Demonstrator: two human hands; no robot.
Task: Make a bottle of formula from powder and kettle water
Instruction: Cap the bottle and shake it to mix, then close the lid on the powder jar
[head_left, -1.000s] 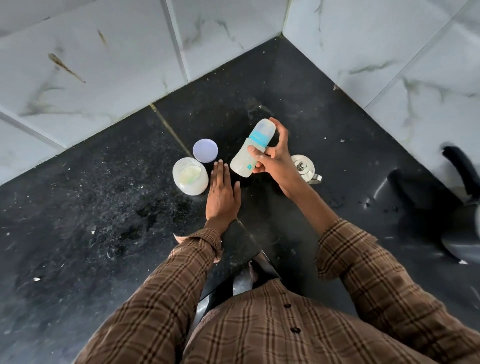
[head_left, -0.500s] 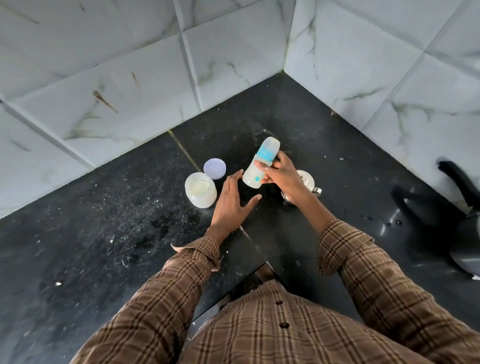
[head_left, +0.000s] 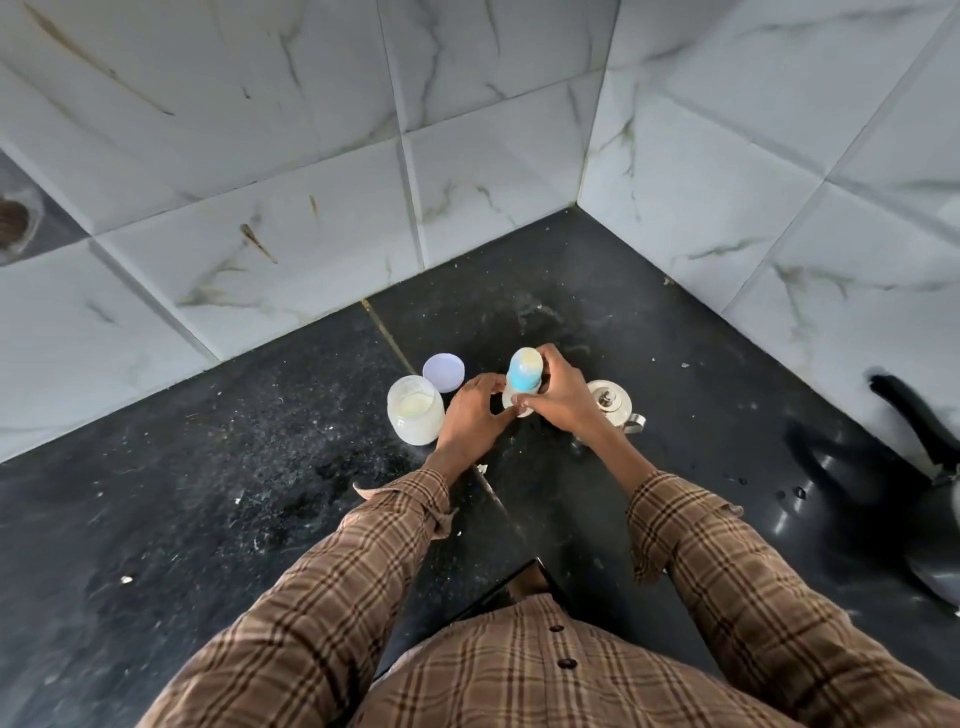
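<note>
A baby bottle (head_left: 524, 378) with a blue collar and clear cap stands nearly upright above the black counter (head_left: 234, 493). My right hand (head_left: 563, 397) grips it around the collar and cap from the right. My left hand (head_left: 472, 415) holds the bottle's lower body from the left. An open jar of pale powder (head_left: 415, 410) stands just left of my left hand, its white lid (head_left: 443, 372) lying behind it. A small steel kettle (head_left: 613, 408) sits right behind my right hand, partly hidden.
White marble-tiled walls (head_left: 311, 208) close the corner behind the objects. A black kettle-like appliance (head_left: 914, 441) sits at the right edge. Water drops and powder specks dot the counter. The counter's front corner edge (head_left: 519, 566) is just before my shirt.
My left hand rose from the counter and took hold of the bottle's lower part. The bottle swung from tilted to nearly upright. The view tipped up toward the wall.
</note>
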